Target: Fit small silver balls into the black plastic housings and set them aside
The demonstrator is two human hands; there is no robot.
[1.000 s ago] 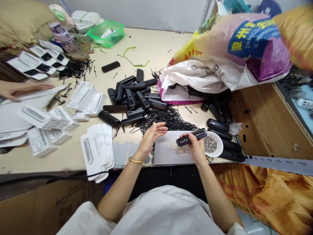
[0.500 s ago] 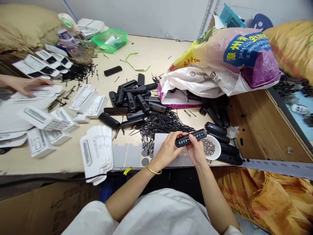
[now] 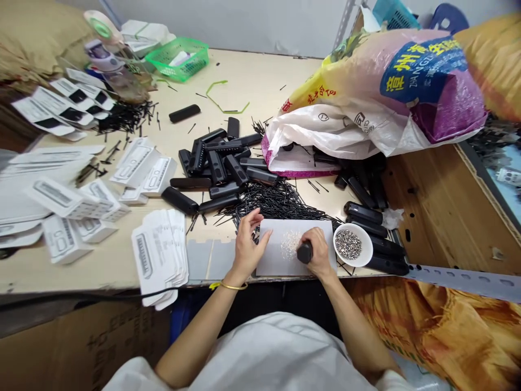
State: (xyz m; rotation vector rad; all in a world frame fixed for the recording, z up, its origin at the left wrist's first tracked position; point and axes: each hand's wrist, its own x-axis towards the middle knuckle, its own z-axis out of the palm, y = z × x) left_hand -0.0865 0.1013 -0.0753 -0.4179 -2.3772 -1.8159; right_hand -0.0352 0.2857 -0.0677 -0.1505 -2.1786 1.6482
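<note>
My right hand (image 3: 318, 251) is closed round a black oblong plastic case (image 3: 304, 252), its end facing me, over a light grey sheet (image 3: 268, 263). Small pale bits (image 3: 290, 244) lie scattered on the sheet beside the case. My left hand (image 3: 249, 244) is empty, thumb and fingers apart, at the sheet's left edge. To the right of the sheet stands a white bowl (image 3: 369, 251) full of small shiny metal pieces. Just beyond my hands lies a heap of thin black sticks (image 3: 277, 201).
More black cases (image 3: 217, 165) are piled behind the sticks. White folded boxes (image 3: 61, 196) and stacked cards (image 3: 158, 255) lie to the left. A printed plastic sack (image 3: 366, 108) slumps at the right, near a wooden panel (image 3: 435, 201). A green basket (image 3: 179, 60) stands farther back.
My left hand has let go of the black case and moved left. My right hand has turned the case end-on and lowered it over the sheet. Another person's hand at the left has gone from view.
</note>
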